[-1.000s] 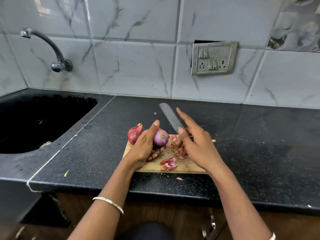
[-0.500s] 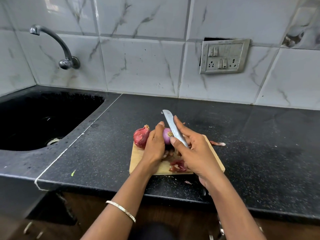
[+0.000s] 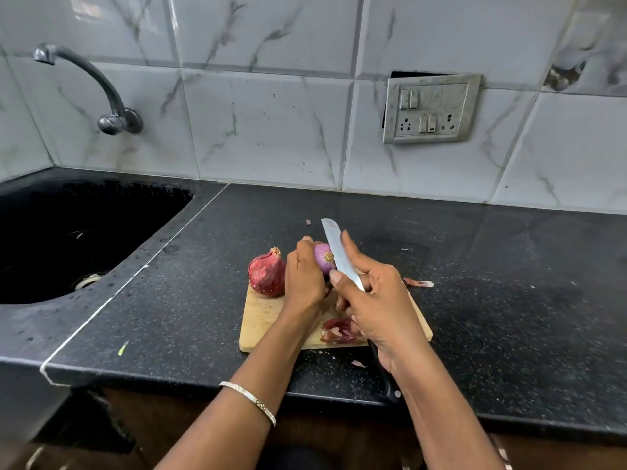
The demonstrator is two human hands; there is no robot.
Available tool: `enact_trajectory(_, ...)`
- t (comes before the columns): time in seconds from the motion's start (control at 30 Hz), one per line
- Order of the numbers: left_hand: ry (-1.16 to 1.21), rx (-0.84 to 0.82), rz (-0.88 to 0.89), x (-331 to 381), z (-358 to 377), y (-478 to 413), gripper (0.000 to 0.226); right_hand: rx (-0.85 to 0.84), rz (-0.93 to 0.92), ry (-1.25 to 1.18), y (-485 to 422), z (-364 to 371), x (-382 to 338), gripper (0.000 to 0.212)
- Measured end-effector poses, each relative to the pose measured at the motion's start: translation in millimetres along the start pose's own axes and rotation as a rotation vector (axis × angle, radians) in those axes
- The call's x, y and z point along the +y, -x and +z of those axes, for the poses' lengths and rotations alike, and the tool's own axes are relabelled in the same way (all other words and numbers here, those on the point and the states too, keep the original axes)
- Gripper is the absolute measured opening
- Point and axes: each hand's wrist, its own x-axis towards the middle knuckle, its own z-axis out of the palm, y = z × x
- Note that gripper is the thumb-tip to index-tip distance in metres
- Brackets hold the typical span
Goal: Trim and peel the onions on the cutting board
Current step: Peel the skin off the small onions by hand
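Meanwhile right hand [image 3: 380,300] angles knife [image 3: 339,252] against left hand [image 3: 303,276]'s peeled onion [image 3: 322,257].

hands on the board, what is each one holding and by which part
The left hand grips the peeled onion round its side, root end facing the knife. The right hand holds the knife by its handle, thumb and forefinger reaching onto the blade.

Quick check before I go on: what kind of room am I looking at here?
Most likely a home kitchen. A black stone countertop holds a built-in sink under a wall tap, backed by marble-look wall tiles, and onions are being trimmed on a wooden cutting board.
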Motion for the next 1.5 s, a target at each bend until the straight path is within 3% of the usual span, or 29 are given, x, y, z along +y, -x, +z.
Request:
enact_trajectory(0.27, -0.042, -0.048, 0.008, -8, 0, 0, 0.041, 0.022, 0.142, -0.222, -5, 5, -7, 0.058)
enact_trajectory(0.77, -0.072, -0.084, 0.003, -11, -3, -5, 0.038, 0.047, 0.142, -0.237, -1, 11, -7, 0.056)
enact_trajectory(0.93, -0.097, -0.023, -0.004, -12, -3, -9, 0.035, 0.048, 0.156, -0.261, 22, 12, -5, 0.054)
enact_trajectory(1.07, -0.152, -0.096, 0.007, -12, -2, -5, 0.037, 0.089, 0.165, -0.277, 1, 14, -6, 0.056)
enact_trajectory(1.2, -0.034, -0.051, -0.003, -14, -3, -8, 0.049, 0.06, 0.127, -0.221, 3, 17, -6, 0.055)
enact_trajectory(1.5, -0.077, -0.107, 0.019, -15, -3, -6, 0.035, 0.127, 0.113, -0.228, -4, 21, -3, 0.055)
